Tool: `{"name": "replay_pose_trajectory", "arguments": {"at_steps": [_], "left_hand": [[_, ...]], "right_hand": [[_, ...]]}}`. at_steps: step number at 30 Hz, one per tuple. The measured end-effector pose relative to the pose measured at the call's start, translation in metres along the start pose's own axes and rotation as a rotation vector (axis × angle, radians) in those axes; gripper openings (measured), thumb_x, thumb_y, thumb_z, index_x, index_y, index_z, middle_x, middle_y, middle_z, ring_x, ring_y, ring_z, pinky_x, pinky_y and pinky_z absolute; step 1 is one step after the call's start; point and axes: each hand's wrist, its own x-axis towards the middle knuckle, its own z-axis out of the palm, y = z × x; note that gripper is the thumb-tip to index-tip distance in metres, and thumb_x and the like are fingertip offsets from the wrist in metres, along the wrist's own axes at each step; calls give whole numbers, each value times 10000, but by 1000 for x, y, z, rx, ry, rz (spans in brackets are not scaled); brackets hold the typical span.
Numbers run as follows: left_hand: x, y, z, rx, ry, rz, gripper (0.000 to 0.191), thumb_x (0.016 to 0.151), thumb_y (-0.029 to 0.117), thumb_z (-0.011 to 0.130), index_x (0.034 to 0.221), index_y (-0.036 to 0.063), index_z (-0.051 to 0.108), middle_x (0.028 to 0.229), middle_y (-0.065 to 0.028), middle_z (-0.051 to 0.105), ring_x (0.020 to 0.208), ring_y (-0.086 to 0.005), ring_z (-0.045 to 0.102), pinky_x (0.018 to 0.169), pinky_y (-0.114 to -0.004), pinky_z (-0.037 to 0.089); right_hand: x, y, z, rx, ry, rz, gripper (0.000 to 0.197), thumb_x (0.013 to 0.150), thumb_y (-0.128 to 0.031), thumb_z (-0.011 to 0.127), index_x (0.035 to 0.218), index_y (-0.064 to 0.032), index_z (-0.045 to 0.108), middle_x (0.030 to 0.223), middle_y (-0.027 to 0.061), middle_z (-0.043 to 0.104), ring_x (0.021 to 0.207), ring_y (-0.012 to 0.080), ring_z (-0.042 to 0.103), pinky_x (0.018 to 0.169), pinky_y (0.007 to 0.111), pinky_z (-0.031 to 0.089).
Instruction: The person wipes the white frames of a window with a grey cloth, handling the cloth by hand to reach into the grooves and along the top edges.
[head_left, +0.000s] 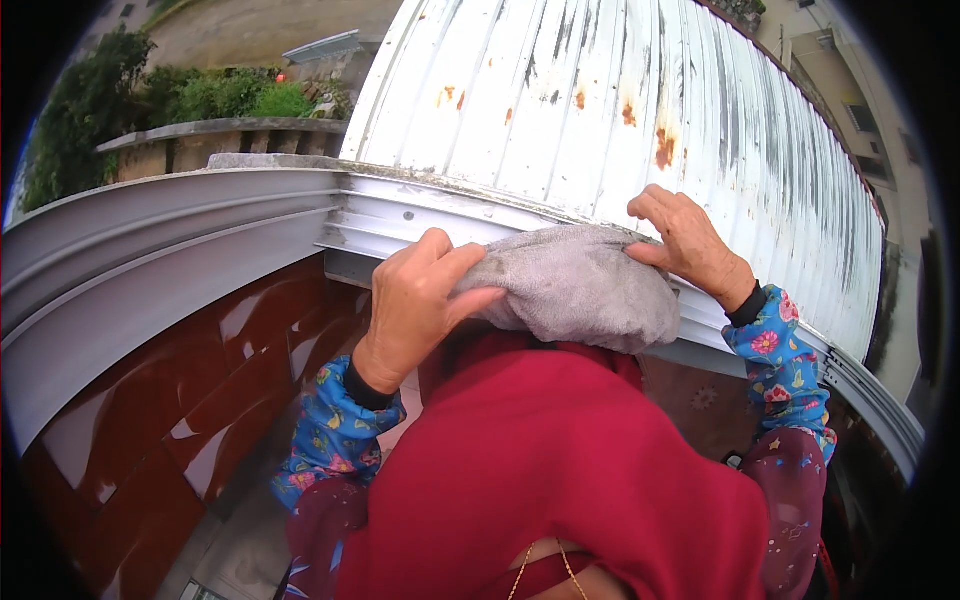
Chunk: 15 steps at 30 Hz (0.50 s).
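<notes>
A damp-looking grey cloth is draped in a bunch over the sliding-window track in front of me. My left hand holds the cloth's left end, its thumb lying across the near face. At the other end, my right hand has its thumb against the cloth's upper right edge. Its fingers are bent and apart from the thumb, and the roof shows through the gap. The cloth hides the middle of the track.
Beyond the track slopes a white corrugated metal roof with rust spots. A pale frame runs along the left, above glossy red-brown wall tiles. Shrubs and a low wall lie outside, far below.
</notes>
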Motion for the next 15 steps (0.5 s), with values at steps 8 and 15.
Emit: {"name": "replay_pose_trajectory", "arguments": {"at_steps": [8,15], "left_hand": [[-6,1,10,24,119,-73,373,623,160,879,940,47,719,730,-72,532,615,-224,562,538,-341,460],[-18,-2,9,95,230,-118,338,639,142,864,933,58,717,726,-67,512,610,-228,546,532,-334,446]], "right_hand": [[27,-7,21,299,-95,58,329,809,-177,738,1059,-62,557,940,117,581,828,317,617,728,393,504],[62,-18,41,342,97,-123,367,756,-88,727,1080,-47,560,932,97,562,684,226,564,648,334,495]]}}
